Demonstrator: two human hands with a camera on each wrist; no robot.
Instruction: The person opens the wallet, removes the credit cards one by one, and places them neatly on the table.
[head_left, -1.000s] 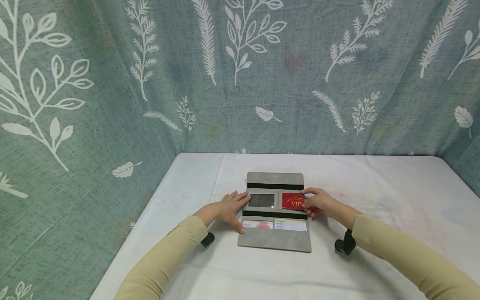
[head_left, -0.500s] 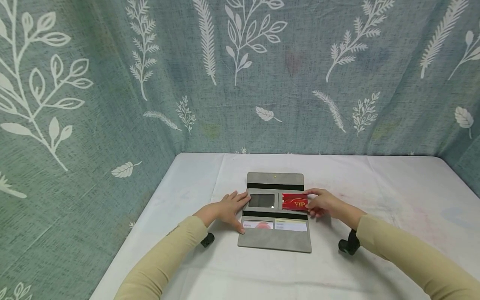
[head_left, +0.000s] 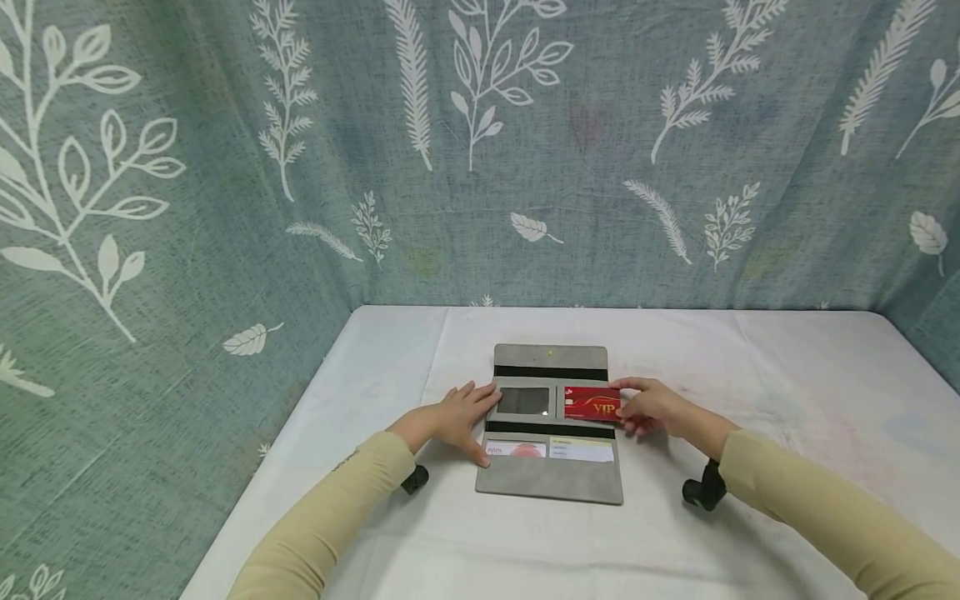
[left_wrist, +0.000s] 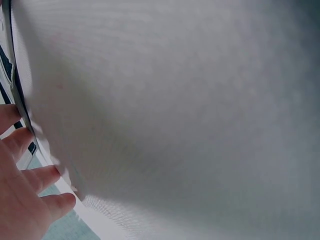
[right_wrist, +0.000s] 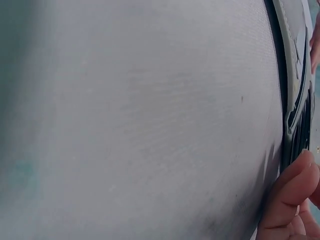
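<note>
A grey wallet lies unfolded in the middle of the white table. My left hand is spread along its left edge, fingertips and thumb resting on it. At the right side, my right hand pinches the outer end of a red VIP card. That card sits in the middle panel's right pocket and sticks out a little past the wallet's edge. Beside it is a dark clear window. The lower panel holds a pink-and-white card and a white card. In the right wrist view, curled fingers show at the wallet's edge.
A white cloth covers the table. Behind it and to the left hangs a blue-green curtain with white leaf prints. Black wrist-camera mounts hang under both forearms, the right one close over the cloth.
My right hand has moved slightly right, drawing the red VIP card with it, so more of the card's print shows. The left hand and wallet have stayed in place.
</note>
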